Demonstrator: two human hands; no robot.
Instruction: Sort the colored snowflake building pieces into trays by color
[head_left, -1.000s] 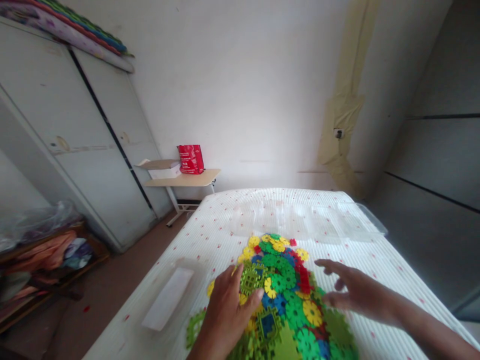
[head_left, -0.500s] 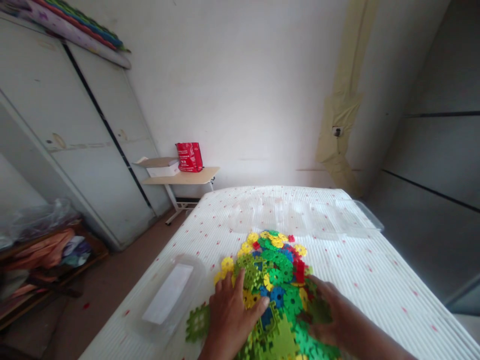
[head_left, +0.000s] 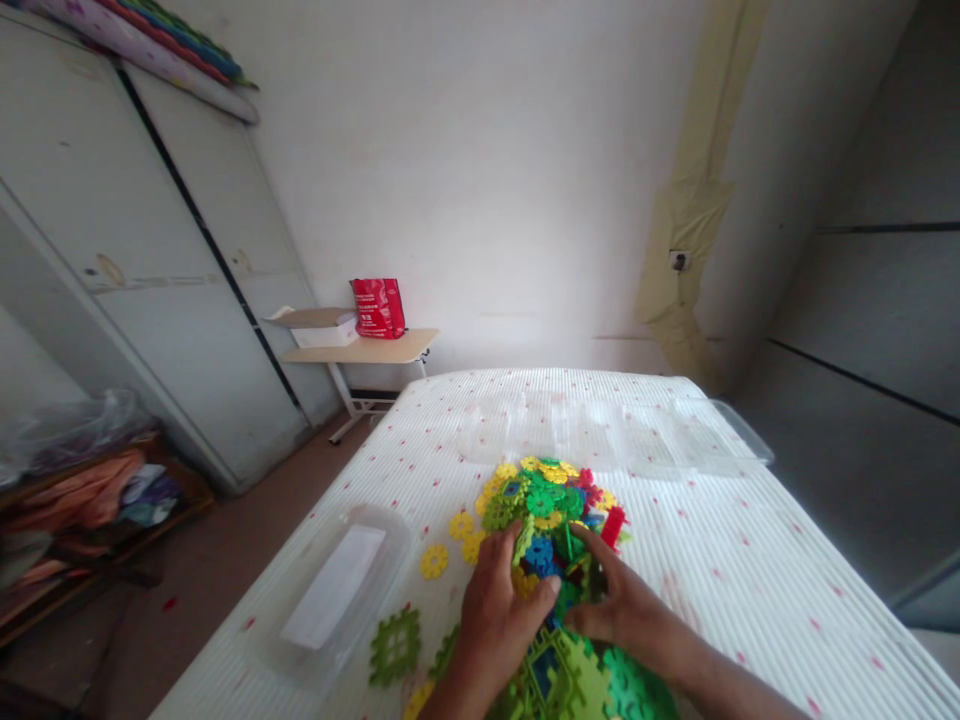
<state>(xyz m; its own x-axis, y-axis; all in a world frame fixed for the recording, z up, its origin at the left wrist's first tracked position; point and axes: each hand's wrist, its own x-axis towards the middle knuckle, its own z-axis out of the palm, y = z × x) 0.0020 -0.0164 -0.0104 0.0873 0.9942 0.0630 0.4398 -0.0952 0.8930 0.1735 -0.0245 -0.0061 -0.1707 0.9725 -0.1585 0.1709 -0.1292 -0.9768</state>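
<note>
A heap of flat plastic snowflake pieces (head_left: 551,500) in green, yellow, blue and red lies on the white dotted bed cover (head_left: 697,560). My left hand (head_left: 499,620) rests on the heap's near left side, fingers curved over the pieces. My right hand (head_left: 626,610) presses in from the right, fingers stretched along the pile and close to my left. The pieces between the two hands are bunched up. A green square piece (head_left: 395,645) and a yellow round one (head_left: 433,561) lie loose to the left.
A clear plastic lid (head_left: 337,590) lies left of the heap. A clear box (head_left: 675,440) sits at the bed's far end. Beyond are a small side table (head_left: 360,352) with a red bag (head_left: 379,306), a grey wardrobe (head_left: 150,280) and a cluttered shelf (head_left: 82,500).
Both hands have moved in toward each other, pushing the spread pieces into a tighter, taller heap. A few pieces have been left behind on the left.
</note>
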